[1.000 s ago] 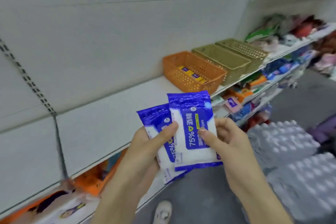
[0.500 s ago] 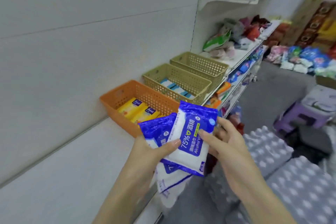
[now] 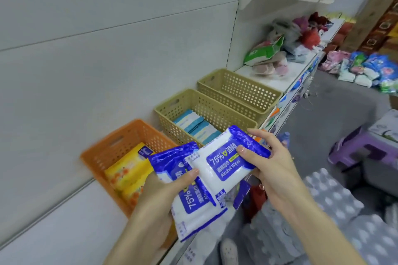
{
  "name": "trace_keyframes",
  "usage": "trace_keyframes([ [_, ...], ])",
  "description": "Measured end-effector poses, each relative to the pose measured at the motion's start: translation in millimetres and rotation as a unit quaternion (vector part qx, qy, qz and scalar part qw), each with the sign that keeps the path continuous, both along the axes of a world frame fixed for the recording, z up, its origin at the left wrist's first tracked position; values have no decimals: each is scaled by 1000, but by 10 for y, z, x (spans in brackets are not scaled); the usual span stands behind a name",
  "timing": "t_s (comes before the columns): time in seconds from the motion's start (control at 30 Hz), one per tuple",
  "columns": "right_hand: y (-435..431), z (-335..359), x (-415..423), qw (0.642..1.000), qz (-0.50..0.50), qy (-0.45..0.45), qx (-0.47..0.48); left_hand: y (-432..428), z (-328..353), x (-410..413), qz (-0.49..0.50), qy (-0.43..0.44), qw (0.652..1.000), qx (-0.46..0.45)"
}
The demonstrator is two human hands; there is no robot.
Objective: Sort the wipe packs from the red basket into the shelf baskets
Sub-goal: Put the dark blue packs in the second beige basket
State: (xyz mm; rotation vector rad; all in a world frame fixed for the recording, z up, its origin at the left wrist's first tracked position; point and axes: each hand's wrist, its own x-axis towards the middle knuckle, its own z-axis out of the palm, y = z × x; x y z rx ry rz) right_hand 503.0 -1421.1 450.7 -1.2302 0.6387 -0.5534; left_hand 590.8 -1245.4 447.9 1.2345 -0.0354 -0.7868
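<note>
Now: two blue-and-white alcohol wipe packs are in hand at the front edge of the shelf [image 3: 64,232]; the red basket is not in view.
- Left hand [image 3: 155,196] grips the lower pack [image 3: 193,204], thumb across its face.
- Right hand [image 3: 277,170] pinches the top pack [image 3: 224,165] by its blue end, thumb on top, fingers underneath. The top pack overlaps the lower one and touches it.
- Orange basket [image 3: 120,142] holds yellow packs [image 3: 127,172]. Middle basket [image 3: 172,112] holds pale blue packs [image 3: 193,125]. Neither looks like a match, so the far basket [image 3: 215,79] is the likely home. Its floor is hidden from here, so look in before letting go.
- To do it well: slide the top pack sideways off the lower one while the left thumb presses down, so the slick film doesn't drag both along.
- Carry it level and lay it flat, long side along the basket.
</note>
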Motion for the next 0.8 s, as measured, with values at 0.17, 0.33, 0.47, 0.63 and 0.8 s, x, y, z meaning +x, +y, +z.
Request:
trace_keyframes([
  [0.17,-627,56,304,989,134,64,24,-397,16,330,53,-9,999,1],
  [0.33,-1297,-24,645,961,231,97,120,-1032,-26,576,125,-37,990,54],
  [0.47,-1766,-149,954,946,220,81,224,-1665,-54,772,188,-52,978,75],
  [0.63,-2394,-166,1277,939,264,85,203,-2339,-56,990,190,-27,981,43],
  [0.8,-3067,-256,1709,955,191,139,177,-2551,-184,1149,209,77,975,18],
])
